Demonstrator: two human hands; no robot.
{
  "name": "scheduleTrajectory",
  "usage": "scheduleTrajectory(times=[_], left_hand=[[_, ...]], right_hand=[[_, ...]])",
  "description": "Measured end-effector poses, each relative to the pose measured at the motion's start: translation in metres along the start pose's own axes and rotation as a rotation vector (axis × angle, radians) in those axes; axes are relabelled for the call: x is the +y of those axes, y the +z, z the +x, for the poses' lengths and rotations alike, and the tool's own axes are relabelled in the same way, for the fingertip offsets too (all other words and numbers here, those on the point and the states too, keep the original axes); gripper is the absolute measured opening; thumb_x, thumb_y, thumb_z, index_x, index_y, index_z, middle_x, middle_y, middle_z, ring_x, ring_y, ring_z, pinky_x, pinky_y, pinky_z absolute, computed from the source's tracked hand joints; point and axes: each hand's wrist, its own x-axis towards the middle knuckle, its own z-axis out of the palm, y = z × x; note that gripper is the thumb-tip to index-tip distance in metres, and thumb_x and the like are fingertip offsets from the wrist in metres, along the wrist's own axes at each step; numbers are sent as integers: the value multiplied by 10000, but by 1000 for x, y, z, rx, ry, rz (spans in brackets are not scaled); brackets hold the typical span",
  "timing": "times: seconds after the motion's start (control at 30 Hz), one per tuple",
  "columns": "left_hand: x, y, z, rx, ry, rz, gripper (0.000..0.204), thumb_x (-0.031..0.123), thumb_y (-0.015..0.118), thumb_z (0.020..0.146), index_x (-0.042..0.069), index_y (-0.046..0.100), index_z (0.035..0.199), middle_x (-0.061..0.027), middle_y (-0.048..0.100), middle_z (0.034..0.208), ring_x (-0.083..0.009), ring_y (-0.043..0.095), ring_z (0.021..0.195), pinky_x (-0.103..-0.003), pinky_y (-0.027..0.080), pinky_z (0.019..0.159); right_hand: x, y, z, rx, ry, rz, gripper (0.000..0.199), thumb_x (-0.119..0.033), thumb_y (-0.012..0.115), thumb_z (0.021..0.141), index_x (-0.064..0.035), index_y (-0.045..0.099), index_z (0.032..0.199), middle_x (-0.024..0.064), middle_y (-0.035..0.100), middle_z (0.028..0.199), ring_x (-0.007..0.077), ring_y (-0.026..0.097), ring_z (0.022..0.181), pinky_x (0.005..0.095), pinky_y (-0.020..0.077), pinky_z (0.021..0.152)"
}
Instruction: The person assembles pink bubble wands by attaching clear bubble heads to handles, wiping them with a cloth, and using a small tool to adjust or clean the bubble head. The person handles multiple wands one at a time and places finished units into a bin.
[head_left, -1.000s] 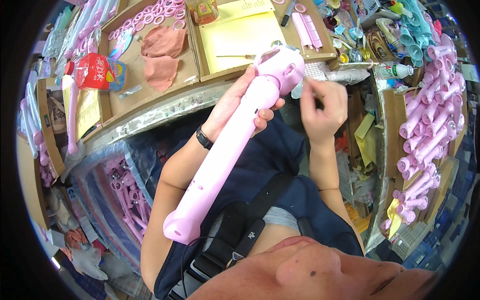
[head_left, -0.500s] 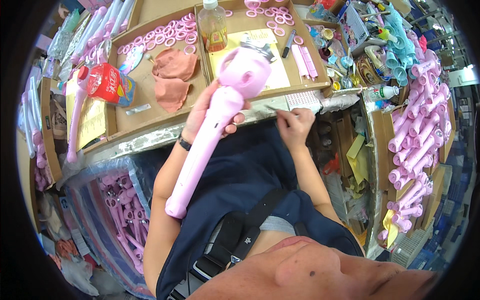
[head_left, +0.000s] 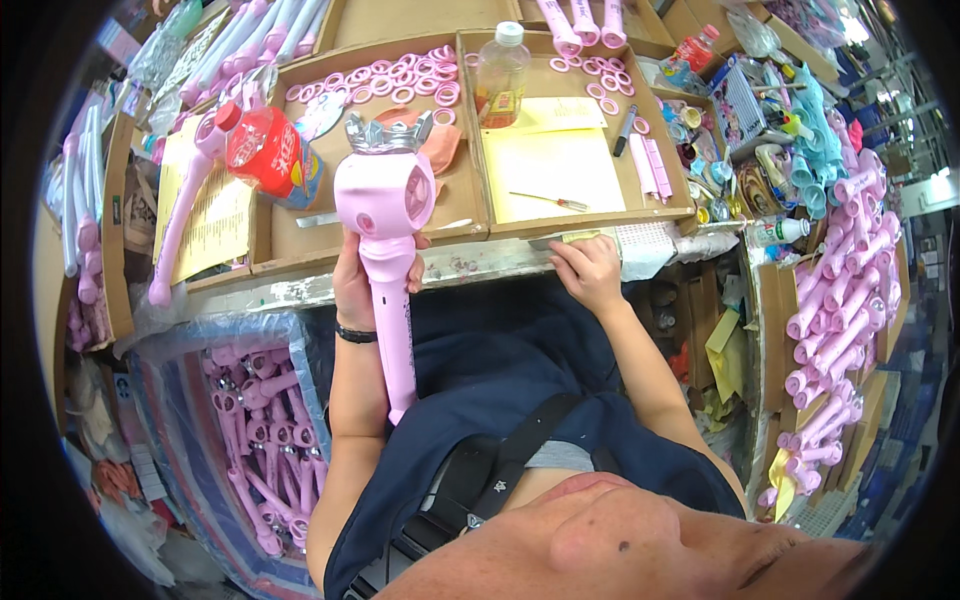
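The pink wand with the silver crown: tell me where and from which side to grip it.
The pink wand is probably best taken by its slim, straight handle, below the left hand, from the person's right. The wand stands nearly upright, and the handle's right side shows bare. The left hand wraps the neck beneath the bulky head, and the jagged crown looks a poorer hold.

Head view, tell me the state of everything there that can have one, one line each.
Left hand: closed around the pink wand.
Pink wand: held head up, silver crown on top.
Right hand: fingers curled at the bench edge; what they hold is unclear.
Clear bottle: upright, capped, partly full.
Red-capped bottle: tilted, capped.
Pink rings: loose, heaped.
Yellow paper: lying flat.
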Motion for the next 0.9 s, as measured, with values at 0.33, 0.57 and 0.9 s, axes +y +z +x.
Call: scheduleTrajectory(times=[0.33, 0.57, 0.9], left_hand=[[0, -16, -14, 29, -78, -64, 702, 610, 276, 941, -1, 457, 1236, -198, 625, 957, -182, 619, 590, -266, 521, 464], [4, -16, -20, 106, -32, -97, 622, 566, 279, 960, 42, 466, 1237, -191, 616, 955, -203, 617, 531, -265, 501, 427], [-5, -7, -10, 35, -77, -181, 599, 546, 289, 968, 51, 441, 1269, -210, 618, 966, -231, 615, 532, -292, 504, 432]], right_hand=[[86, -4, 106, -845, 481, 125, 337, -292, 739, 669, 4, 670, 814, 181, 667, 798, 278, 641, 738, 354, 499, 671], [-1, -29, 125, -354, 312, 289, 206, -124, 690, 778, 11, 627, 919, 137, 665, 832, 203, 623, 659, 294, 498, 636], [-89, -41, 97, 23, -200, 350, 308, 18, 727, 643, -54, 660, 935, 45, 578, 687, 176, 533, 545, 282, 443, 489]])
